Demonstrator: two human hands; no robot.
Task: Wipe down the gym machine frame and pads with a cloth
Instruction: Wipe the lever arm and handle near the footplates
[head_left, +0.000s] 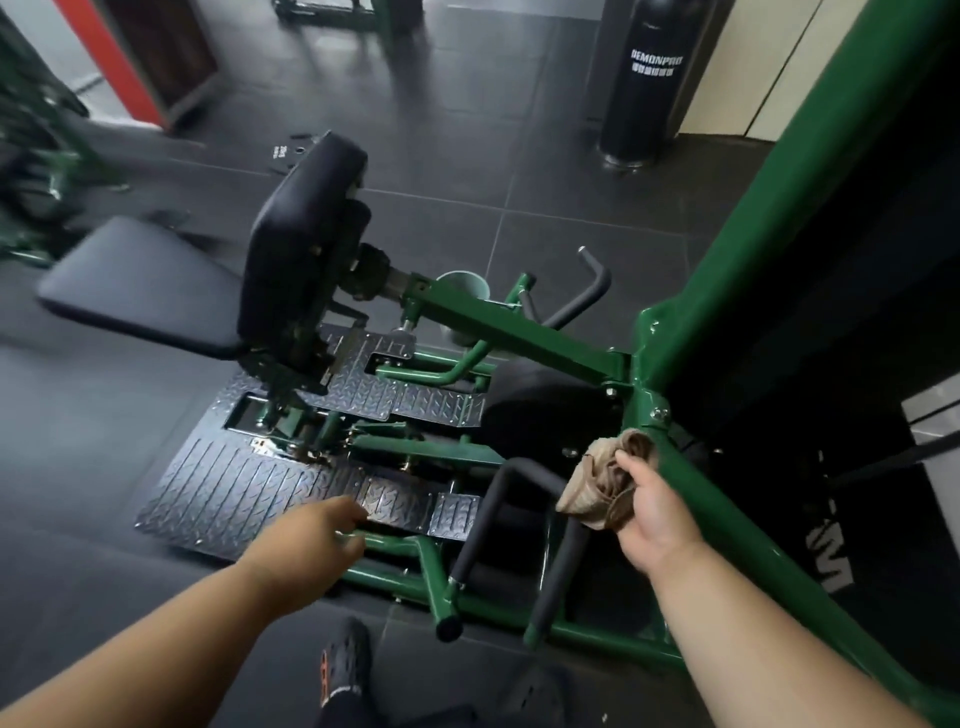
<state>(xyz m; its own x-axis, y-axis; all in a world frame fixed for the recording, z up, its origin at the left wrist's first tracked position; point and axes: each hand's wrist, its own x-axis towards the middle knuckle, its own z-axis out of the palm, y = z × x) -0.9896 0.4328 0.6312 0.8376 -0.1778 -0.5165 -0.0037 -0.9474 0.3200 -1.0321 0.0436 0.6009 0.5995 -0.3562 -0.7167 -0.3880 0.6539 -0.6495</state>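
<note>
Against our right hand (655, 512), the cloth (602, 480) sits bunched in curled fingers, pressed to the green frame (727, 525) just beside it: beige, crumpled, brown folds. Left hand (311, 540) hangs loose, holding nothing.

Frame tube (737, 525): runs down the right side, from the bolted joint toward the viewer.
Cloth (602, 480): against the frame tube just below the joint, bunched in the right hand (655, 512).
Left hand (317, 535): left of the cloth, over the near edge of the footplate (228, 493).
Footplate: on the floor, under the upright pad (301, 249).
Seat pad (140, 288): left of the upright pad.
Foam handles (519, 525): between the two hands.
Punching bag (647, 83): standing behind the machine, far right.
Shoe (345, 657): on the floor, nearest the viewer.
</note>
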